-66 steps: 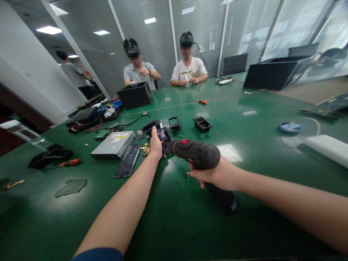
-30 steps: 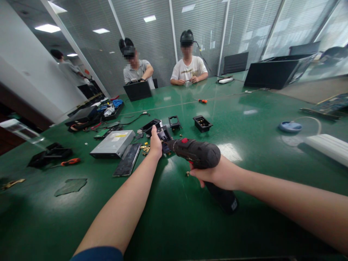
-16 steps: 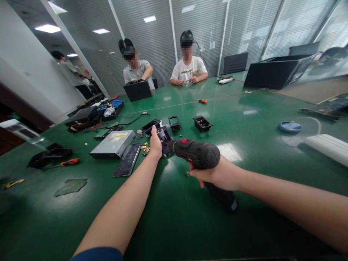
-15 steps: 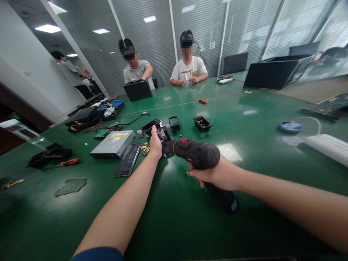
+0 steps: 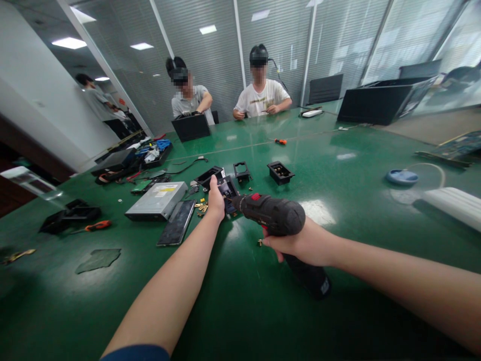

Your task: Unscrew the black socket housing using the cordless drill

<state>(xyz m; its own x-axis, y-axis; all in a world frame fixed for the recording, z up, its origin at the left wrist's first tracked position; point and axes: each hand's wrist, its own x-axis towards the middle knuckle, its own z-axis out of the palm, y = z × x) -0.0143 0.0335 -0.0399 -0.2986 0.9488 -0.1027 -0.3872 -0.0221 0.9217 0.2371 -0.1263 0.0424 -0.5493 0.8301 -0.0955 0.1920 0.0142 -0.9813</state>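
My right hand [image 5: 295, 244] is wrapped round the grip of a black cordless drill [image 5: 276, 213], whose chuck points left. Its tip meets a small black plastic housing [image 5: 228, 189] that my left hand [image 5: 216, 200] grips, thumb up; the exact contact spot is too small to make out. Just behind that housing lie another black housing [image 5: 210, 175], a square black frame [image 5: 241, 171] and an open black box [image 5: 280, 172] with brass-coloured parts inside. Loose brass pieces [image 5: 203, 207] are scattered beside my left hand, and a small brass piece [image 5: 259, 242] rests near my right fingers.
Left of my forearm are a silver disc drive [image 5: 157, 200], a dark flat phone-like slab [image 5: 176, 223] and an orange screwdriver [image 5: 98, 225]. A blue round dish [image 5: 402, 176] and a white bar [image 5: 456, 205] lie right. Two people sit across the green table [image 5: 233, 296].
My hands, the drill and the held housing stay almost in place. Across the table, the person in white has moved their hands apart. The view has shifted very slightly.
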